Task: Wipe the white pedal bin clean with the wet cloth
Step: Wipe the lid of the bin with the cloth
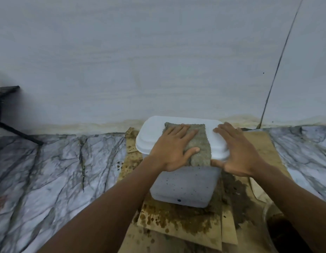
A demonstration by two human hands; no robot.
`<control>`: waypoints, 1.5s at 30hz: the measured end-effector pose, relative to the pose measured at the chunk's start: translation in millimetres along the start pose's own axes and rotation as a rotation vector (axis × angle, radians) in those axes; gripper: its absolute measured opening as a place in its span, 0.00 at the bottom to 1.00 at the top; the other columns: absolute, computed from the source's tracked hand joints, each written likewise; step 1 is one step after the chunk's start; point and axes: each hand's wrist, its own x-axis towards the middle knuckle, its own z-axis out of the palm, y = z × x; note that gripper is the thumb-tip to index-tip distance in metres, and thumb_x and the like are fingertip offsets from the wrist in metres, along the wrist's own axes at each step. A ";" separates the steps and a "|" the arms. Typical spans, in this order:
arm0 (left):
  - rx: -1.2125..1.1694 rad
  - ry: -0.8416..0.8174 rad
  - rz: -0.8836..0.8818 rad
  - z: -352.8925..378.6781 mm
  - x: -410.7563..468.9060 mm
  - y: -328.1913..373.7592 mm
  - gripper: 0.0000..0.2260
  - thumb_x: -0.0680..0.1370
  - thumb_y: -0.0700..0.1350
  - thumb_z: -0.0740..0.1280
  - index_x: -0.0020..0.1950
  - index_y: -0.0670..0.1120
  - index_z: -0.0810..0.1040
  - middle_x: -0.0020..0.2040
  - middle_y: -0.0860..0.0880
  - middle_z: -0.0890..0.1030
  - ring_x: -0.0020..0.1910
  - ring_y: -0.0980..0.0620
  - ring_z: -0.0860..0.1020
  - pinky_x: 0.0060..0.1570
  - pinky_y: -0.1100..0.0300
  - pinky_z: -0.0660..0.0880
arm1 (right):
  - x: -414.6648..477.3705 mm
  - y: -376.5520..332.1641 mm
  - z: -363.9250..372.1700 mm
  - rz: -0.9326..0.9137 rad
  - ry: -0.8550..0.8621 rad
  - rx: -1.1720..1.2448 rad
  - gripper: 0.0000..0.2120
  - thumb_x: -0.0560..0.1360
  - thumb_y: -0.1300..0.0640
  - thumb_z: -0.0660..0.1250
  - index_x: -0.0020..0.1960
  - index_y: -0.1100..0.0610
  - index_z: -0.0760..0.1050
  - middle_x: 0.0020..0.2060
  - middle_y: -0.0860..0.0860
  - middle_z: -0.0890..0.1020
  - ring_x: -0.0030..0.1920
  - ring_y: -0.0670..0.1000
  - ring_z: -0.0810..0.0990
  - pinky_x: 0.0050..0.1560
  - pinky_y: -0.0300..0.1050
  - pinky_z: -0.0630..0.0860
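The white pedal bin (184, 187) stands on the floor against the wall, its front face speckled with dark spots. Its white lid (151, 128) is closed. A grey-brown wet cloth (201, 145) lies spread across the lid and hangs over its front edge. My left hand (172, 148) lies flat on the cloth, fingers spread and thumb pressing into it. On the lid's right end rests my right hand (237, 152), palm down, thumb under the lid's front rim.
Stained brown cardboard sheets (176, 221) lie under the bin, spattered with dark spots. Marble-patterned floor (58, 170) spreads on both sides. A black table leg (5, 114) stands at the far left. A dark cable (279, 63) runs down the wall. A dark round object (284, 232) sits at the lower right.
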 end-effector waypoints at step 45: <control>0.046 -0.097 0.021 -21.5 -12.7 -55.4 0.33 0.79 0.61 0.45 0.82 0.50 0.56 0.81 0.47 0.59 0.81 0.47 0.55 0.78 0.53 0.47 | 9.2 0.9 5.2 -0.033 -0.101 -0.038 0.46 0.71 0.29 0.65 0.81 0.43 0.48 0.81 0.46 0.49 0.81 0.47 0.44 0.78 0.52 0.35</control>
